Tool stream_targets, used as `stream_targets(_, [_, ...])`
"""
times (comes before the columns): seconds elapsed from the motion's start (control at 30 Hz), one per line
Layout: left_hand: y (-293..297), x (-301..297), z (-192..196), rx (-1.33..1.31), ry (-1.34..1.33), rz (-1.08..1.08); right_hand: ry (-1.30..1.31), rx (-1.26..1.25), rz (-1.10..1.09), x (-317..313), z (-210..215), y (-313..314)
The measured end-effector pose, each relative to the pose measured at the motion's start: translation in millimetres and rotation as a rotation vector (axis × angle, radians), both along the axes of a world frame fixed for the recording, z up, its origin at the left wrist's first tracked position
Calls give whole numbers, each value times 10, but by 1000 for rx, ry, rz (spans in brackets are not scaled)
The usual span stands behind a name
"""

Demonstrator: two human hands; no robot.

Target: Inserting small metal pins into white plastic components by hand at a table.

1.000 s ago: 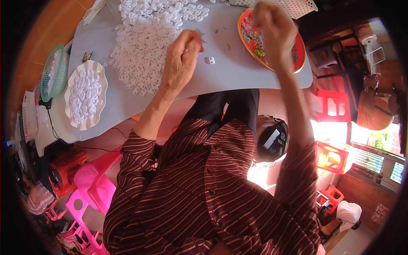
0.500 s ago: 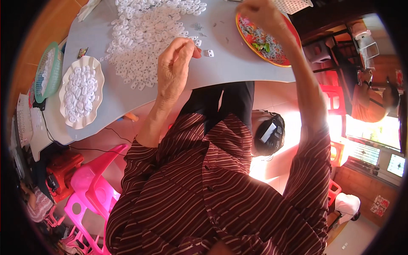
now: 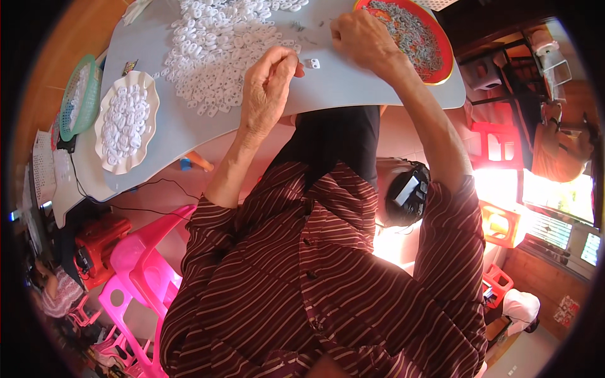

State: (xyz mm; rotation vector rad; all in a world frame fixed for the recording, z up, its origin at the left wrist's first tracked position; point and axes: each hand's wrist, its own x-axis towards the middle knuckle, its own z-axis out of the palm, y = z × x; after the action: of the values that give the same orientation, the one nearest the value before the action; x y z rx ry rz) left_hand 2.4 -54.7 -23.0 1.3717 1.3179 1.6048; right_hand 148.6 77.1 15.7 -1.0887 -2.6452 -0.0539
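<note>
The left hand (image 3: 268, 88) sits at the near edge of the grey table (image 3: 353, 94), fingers curled in and pressed together with the thumb tip, pinching something too small for me to make out. Just right of those fingertips a single small white plastic piece (image 3: 312, 63) lies on the table, not touching them. The big heap of white plastic pieces (image 3: 217, 53) spreads out to the left and far side of that hand.

The right hand (image 3: 359, 41) is farther right, knuckles up, fingers bent down onto the table beside the orange tray (image 3: 445, 66); can't tell if it's gripping anything. That tray is full of small mixed-colour bits, mostly grey.

Over on the left, a white scalloped plate (image 3: 146, 82) holds a pile of the same white pieces, and a green basket (image 3: 66, 123) sits just beyond it.

Compared with half a second ago, the right hand has pulled back off the tray onto the table, while the left has barely budged.
</note>
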Motion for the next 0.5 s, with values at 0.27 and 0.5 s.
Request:
stream_targets(0.27, [48,-81,297,15,248,52,650,-434,51,209,42,-213])
stream_targets(0.5, [688,-552,452,33,851,138,924,-777,16,220,-307,-531])
